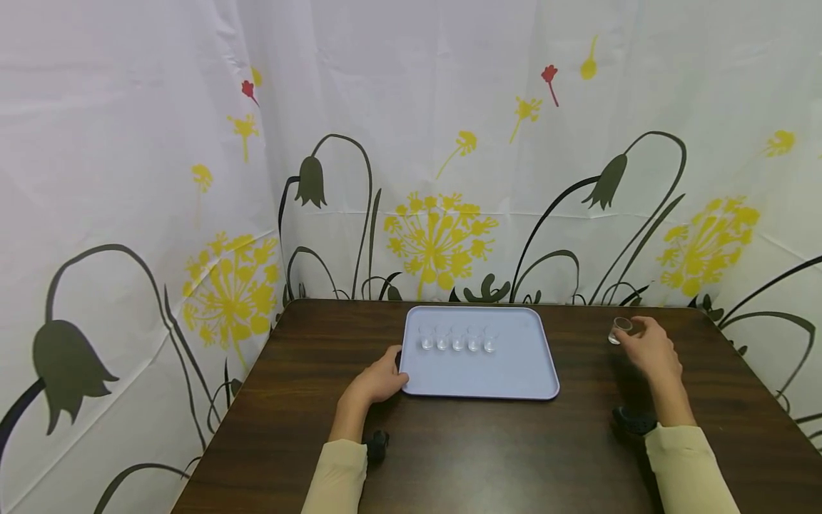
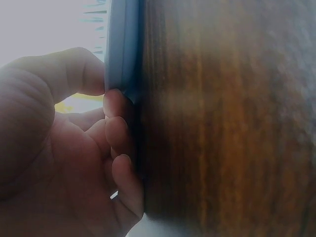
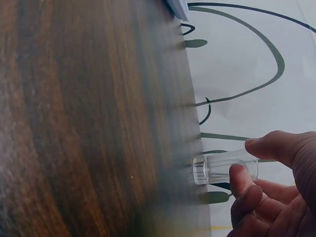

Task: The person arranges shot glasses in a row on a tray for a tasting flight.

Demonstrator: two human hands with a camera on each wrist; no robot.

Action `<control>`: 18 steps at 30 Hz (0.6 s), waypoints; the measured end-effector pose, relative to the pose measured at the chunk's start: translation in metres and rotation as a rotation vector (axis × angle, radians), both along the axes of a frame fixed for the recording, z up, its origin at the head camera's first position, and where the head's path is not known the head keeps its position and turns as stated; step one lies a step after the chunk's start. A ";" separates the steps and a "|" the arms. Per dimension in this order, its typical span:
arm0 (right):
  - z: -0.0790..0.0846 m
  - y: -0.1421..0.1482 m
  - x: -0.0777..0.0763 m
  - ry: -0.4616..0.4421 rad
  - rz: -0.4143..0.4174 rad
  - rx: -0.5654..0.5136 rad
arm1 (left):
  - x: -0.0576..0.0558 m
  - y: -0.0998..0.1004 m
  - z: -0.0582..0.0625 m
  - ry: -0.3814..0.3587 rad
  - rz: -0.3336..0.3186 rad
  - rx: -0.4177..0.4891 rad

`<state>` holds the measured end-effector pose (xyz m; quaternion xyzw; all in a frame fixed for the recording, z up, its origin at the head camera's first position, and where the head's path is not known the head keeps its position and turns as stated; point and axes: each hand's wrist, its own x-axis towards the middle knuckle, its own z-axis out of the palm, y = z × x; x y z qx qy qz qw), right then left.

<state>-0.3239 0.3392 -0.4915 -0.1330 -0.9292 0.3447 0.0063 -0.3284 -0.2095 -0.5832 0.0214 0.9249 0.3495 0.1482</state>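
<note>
A light blue tray [image 1: 475, 378] lies on the table, with several small clear shot glasses [image 1: 458, 340] lined up in a row on it. My left hand [image 1: 380, 377] grips the tray's left edge; in the left wrist view the thumb [image 2: 81, 71] is on one side of the rim and curled fingers are on the other. Well to the right of the tray, my right hand [image 1: 651, 350] pinches another clear shot glass [image 3: 217, 168] near its rim between thumb and fingers. That glass is upright at the table; whether its base touches the wood I cannot tell.
The dark wooden table [image 1: 488, 457] ends at the back against a white curtain [image 1: 411, 86] printed with flowers. Both wrists wear dark bands, the left band [image 1: 377, 446] hanging close over the tabletop.
</note>
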 end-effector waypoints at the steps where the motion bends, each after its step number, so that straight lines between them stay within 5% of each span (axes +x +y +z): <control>1: -0.001 0.001 0.000 -0.003 0.000 -0.001 | 0.000 0.000 0.000 0.000 -0.001 0.000; 18: -0.005 0.005 -0.002 -0.010 0.070 -0.031 | 0.002 0.002 0.002 0.016 -0.007 -0.021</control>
